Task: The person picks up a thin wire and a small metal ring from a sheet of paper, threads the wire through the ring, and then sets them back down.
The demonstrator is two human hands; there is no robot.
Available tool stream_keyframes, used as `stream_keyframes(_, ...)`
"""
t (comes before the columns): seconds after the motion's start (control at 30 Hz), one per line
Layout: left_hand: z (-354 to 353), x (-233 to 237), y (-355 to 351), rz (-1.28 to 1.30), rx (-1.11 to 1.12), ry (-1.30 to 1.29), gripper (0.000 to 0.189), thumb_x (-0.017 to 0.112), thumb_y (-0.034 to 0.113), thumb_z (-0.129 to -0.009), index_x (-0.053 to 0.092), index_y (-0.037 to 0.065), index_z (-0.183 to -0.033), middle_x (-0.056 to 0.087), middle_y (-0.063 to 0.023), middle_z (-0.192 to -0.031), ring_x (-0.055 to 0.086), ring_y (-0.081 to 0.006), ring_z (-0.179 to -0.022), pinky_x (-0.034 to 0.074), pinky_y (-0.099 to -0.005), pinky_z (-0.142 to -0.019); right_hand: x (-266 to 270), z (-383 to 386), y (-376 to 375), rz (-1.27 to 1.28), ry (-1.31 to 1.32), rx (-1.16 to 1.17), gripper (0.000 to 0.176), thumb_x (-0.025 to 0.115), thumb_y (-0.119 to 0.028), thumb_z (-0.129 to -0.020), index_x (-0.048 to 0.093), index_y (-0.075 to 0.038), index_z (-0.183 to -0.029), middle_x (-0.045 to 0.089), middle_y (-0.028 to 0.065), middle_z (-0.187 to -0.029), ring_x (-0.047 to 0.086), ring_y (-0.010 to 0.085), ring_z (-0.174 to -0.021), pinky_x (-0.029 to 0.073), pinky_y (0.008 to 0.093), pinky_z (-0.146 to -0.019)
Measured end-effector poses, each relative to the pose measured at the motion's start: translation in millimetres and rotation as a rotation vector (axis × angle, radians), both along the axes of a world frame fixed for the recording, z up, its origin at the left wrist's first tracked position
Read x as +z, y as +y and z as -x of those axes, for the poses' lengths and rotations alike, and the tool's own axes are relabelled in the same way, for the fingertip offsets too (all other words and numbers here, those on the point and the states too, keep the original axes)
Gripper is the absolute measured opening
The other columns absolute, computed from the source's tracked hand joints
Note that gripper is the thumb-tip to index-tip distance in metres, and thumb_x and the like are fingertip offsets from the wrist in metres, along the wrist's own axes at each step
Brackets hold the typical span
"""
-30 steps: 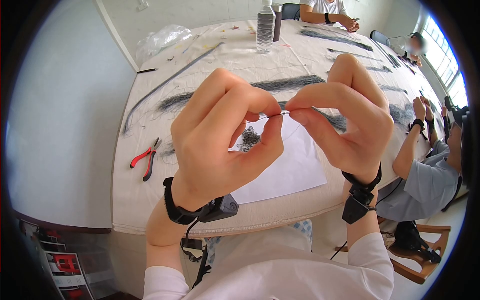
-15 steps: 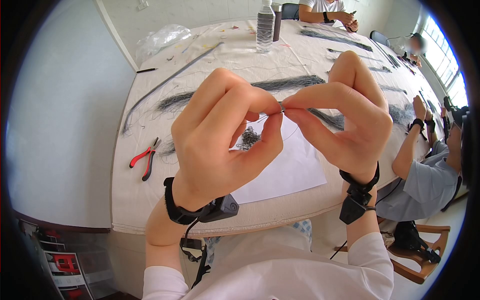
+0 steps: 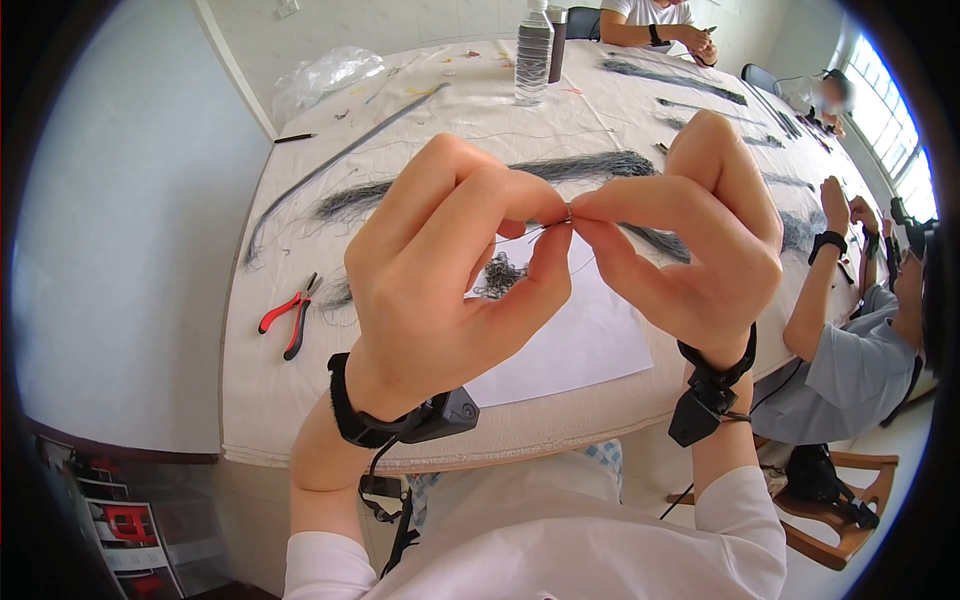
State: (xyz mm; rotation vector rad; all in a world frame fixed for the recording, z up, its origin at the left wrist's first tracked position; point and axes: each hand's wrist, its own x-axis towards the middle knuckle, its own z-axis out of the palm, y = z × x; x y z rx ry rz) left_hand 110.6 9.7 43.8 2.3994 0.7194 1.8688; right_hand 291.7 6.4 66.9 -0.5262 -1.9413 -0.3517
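Observation:
My left hand (image 3: 450, 275) and my right hand (image 3: 690, 245) meet fingertip to fingertip above the table. Both are closed in a pinch on a thin grey wire (image 3: 569, 213), whose small middle part is mostly hidden by the fingers. Fine strands stick out below the pinch. Beneath my hands lies a sheet of white paper (image 3: 590, 345) with a small heap of curled dark wire pieces (image 3: 498, 273) on it. Behind them stretches a long bundle of grey wires (image 3: 580, 166). Red-and-black pliers (image 3: 298, 315) rest on the cloth left of my left hand.
A water bottle (image 3: 532, 55) and a dark tumbler (image 3: 557, 45) stand at the back of the cloth-covered table (image 3: 270, 410). A clear plastic bag (image 3: 325, 78) lies back left. More wire bundles (image 3: 675, 80) lie back right. Other people sit at the far and right sides.
My pinched fingertips have shifted slightly to the right, and the right fingers have tilted a little. A co-worker's hands at the right have moved. The pliers and bundles stay put.

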Motion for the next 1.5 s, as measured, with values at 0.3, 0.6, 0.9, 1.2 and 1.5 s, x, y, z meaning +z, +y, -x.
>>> stream_keyframes(0.3, 1.7, 1.8, 2.2, -0.067, 0.036, 0.030, 0.018, 0.073, -0.003, -0.064, 0.061, 0.006, -0.075, 0.050, 0.0020, -0.071, 0.029, -0.0028, -0.046, 0.019, -0.0192, -0.041, -2.1, 1.8, -3.0, -0.081, 0.016, -0.052, 0.034, 0.077, 0.001, -0.045, 0.073, -0.005, -0.078, 0.036, 0.0002, -0.069, 0.038, 0.0152, -0.063, 0.028, 0.0267, -0.053)
stream_keyframes(0.6, 1.8, 1.3, 2.4, -0.066, 0.033, 0.012, 0.019, 0.072, -0.004, -0.063, 0.062, 0.006, -0.076, 0.050, 0.0023, -0.071, 0.030, -0.0026, -0.046, 0.018, -0.0191, -0.041, -5.7, 0.6, 1.3, -0.168, -0.020, 0.002, 0.036, 0.077, 0.000, -0.043, 0.073, -0.006, -0.078, 0.035, 0.0003, -0.071, 0.039, 0.0172, -0.065, 0.029, 0.0276, -0.054)
stream_keyframes(0.9, 1.5, 1.1, 1.6, -0.065, 0.035, 0.010, 0.020, 0.071, -0.004, -0.062, 0.063, 0.007, -0.076, 0.051, 0.0023, -0.071, 0.030, -0.0025, -0.045, 0.018, -0.0190, -0.041, -6.6, -1.2, 1.7, -0.154, -0.038, 0.029, 0.038, 0.078, -0.001, -0.044, 0.073, -0.007, -0.080, 0.036, 0.0001, -0.071, 0.039, 0.0173, -0.065, 0.029, 0.0277, -0.054)
stream_keyframes(1.2, 3.6, 1.7, 1.3, -0.047, -0.026, -0.004, 0.020, 0.071, -0.008, -0.063, 0.064, 0.005, -0.077, 0.048, 0.0021, -0.071, 0.029, -0.0029, -0.048, 0.019, -0.0184, -0.042, -2.8, 1.0, -0.7, -0.061, -0.020, -0.017, 0.032, 0.079, -0.001, -0.047, 0.073, -0.006, -0.078, 0.036, 0.0008, -0.070, 0.038, 0.0160, -0.063, 0.028, 0.0278, -0.053)
stream_keyframes(1.5, 4.1, 2.9, -3.1, 0.045, -0.048, -0.024, 0.017, 0.072, -0.008, -0.067, 0.063, 0.004, -0.077, 0.046, 0.0025, -0.072, 0.029, -0.0019, -0.051, 0.020, -0.0174, -0.043, -0.5, -1.4, 2.5, -0.036, 0.003, 0.013, 0.030, 0.078, -0.001, -0.049, 0.073, -0.006, -0.078, 0.035, -0.0002, -0.070, 0.037, 0.0153, -0.063, 0.025, 0.0270, -0.054)
